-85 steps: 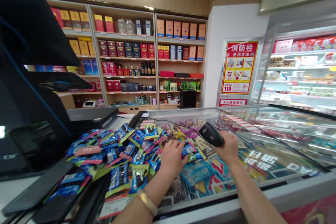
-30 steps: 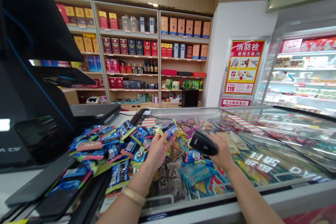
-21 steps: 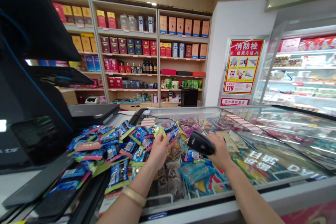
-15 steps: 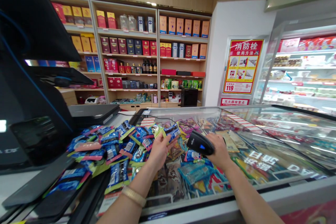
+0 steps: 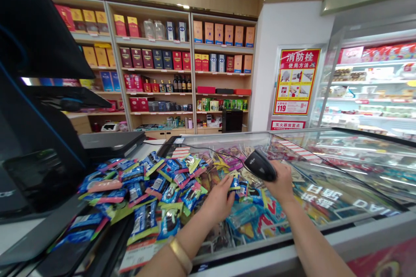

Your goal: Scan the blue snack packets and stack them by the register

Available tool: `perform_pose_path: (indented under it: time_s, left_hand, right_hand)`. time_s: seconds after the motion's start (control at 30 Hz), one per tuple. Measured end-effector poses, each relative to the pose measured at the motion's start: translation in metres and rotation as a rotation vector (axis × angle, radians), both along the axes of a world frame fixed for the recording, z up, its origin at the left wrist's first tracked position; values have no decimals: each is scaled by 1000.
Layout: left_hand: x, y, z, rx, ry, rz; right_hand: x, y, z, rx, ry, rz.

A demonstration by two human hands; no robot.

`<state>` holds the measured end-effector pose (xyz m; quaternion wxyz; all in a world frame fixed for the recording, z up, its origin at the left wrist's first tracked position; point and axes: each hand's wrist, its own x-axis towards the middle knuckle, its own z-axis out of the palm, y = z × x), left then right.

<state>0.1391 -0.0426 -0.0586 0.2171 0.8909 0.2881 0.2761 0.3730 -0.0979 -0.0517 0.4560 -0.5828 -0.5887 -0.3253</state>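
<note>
The left hand (image 5: 219,201) reached out over the glass lid of a chest freezer (image 5: 338,138); its fingers (image 5: 227,190) closed narrow on a small blue packet (image 5: 234,184), pinching it near the top edge; the right hand (image 5: 282,184) gripped a black barcode scanner (image 5: 260,165) around its body, tilted so that its head pointed down and left, toward the small blue packet but not touching it; a thin black cable (image 5: 208,149) ran from the barcode scanner back across the glass.

A large heap of blue packets (image 5: 143,190) with yellow and pink edges lay just left of the left hand, spilling over the worktop (image 5: 58,229) and onto the glass lid; the small blue packet was held just above other loose packets; more mixed snack bags (image 5: 247,220) lay on and under the glass below the hands.

The heap of blue packets was still large, so plenty were left in it; how many had already been handled, I could not tell.

A gold bangle (image 5: 178,255) sat on the left wrist; behind stood shelves of boxed liquor (image 5: 152,58), a red fire hydrant poster (image 5: 295,82) and a chilled display case (image 5: 370,86).
</note>
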Motion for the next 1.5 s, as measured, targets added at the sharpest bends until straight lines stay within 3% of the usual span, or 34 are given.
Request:
perform_pose_path:
  time_s: [0.13,0.2,0.3,0.4,0.53,0.63,0.8,0.9,1.0,1.07,1.2,1.33,1.4,1.5]
  left_hand:
    - [3,-14,4,12,214,-140]
    - [3,-16,7,69,238,-135]
    - [-3,-17,19,186,236,18]
    - [-16,-15,37,280,299,298]
    - [-41,-10,55,256,511,593]
    - [-52,-8,57,205,646,609]
    - [-55,-4,53,182,691,540]
    - [-54,5,49,90,544,505]
    - [-51,19,41,-96,158,402]
    - [-48,27,37,-298,-151,303]
    - [-45,31,37,-844,-654,146]
    - [-45,28,44,-1256,-947,173]
    - [-45,28,47,-1303,-1026,220]
    - [-44,28,46,-1173,-1045,237]
  right_hand:
    - [1,0,-1,-4,-5,-4]
    - [1,0,-1,-3,-16,5]
    - [1,0,-1,-2,-16,6]
    - [2,1,-2,4,-6,1]
    - [3,2,-3,2,-10,-27]
    - [3,2,-4,-8,-23,-31]
    - [4,3,-6,15,-15,-35]
    - [5,3,-6,-2,-7,-39]
    - [6,4,-7,-1,-11,-31]
    - [7,4,-7,2,-8,-20]
    - [7,2,-6,-17,-9,0]
    - [2,-1,-2,-56,-18,70]
    - [-2,-2,1,-75,-24,120]
    - [-8,-4,3,-126,-69,177]
